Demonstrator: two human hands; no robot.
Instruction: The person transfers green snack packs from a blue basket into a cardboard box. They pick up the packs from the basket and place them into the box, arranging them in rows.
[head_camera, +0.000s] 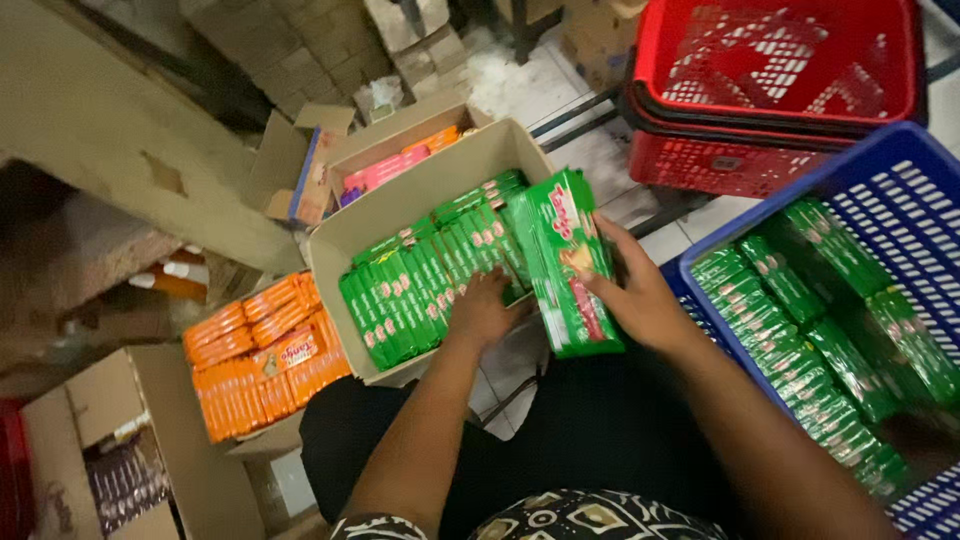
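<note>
Green flat packs (425, 285) stand on edge in rows in open cardboard box (400, 205), centre. Right hand (640, 300) grips a green bundle (570, 260) w/ red label at box's right edge. More green packs (800, 330) in blue basket, right. Orange packs (262, 355) in box lower left; pink/orange packs (400, 160) in box behind.

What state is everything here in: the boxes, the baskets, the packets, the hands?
Cardboard box: open, partly filled with upright green packets.
Green bundle: lifted, gripped by right hand.
Left hand: resting on the boxed packets.
Blue basket: partly filled with green packs.
Red baskets: stacked, top one holds nothing visible.
Orange packets box: open, full.
</note>
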